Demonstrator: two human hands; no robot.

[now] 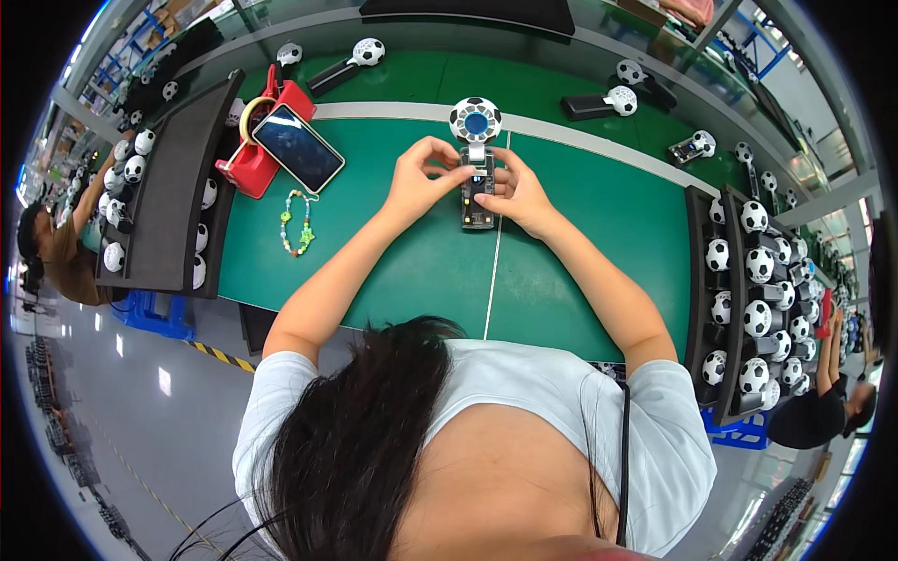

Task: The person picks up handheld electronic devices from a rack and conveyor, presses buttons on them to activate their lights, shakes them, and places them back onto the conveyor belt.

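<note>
Both hands are on a handheld device with a dark see-through body and a round football-patterned head. The head has a blue disc in its middle and points away from me. My left hand pinches at the neck, where a small pale piece shows at the fingertips. Wrapped around the body's right side, my right hand has its thumb on the front. A small light glows on the body. The left fingers partly cover the upper body.
At left on the green table are a red tape dispenser, a phone and a beaded strap. Black racks of similar devices flank both sides. More devices lie on the green belt beyond. Other people work on either side.
</note>
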